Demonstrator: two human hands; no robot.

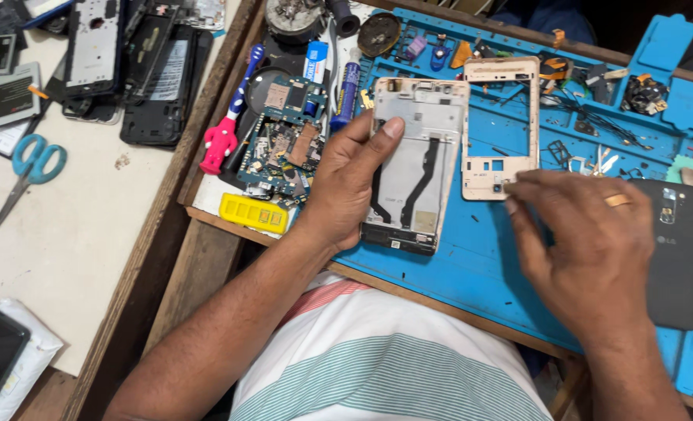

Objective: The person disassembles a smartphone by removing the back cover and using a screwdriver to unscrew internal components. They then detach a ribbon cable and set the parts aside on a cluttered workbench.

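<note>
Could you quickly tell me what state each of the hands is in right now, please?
Left hand: closed on the opened phone body, thumb across its top.
Right hand: fingertips at the gold mid-frame; actual grip cannot be told.

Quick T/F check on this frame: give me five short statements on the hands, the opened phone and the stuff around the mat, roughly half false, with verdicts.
1. The left hand grips the opened phone body by its left edge. True.
2. The right hand holds a screwdriver. False: no tool shows in it; its fingertips sit at the lower corner of the beige phone frame.
3. The work mat is blue. True.
4. The scissors lie on the mat. False: they lie on the pale table far left, off the mat.
5. The circuit board is mounted inside the phone body. False: it lies apart, left of the left hand.
</note>
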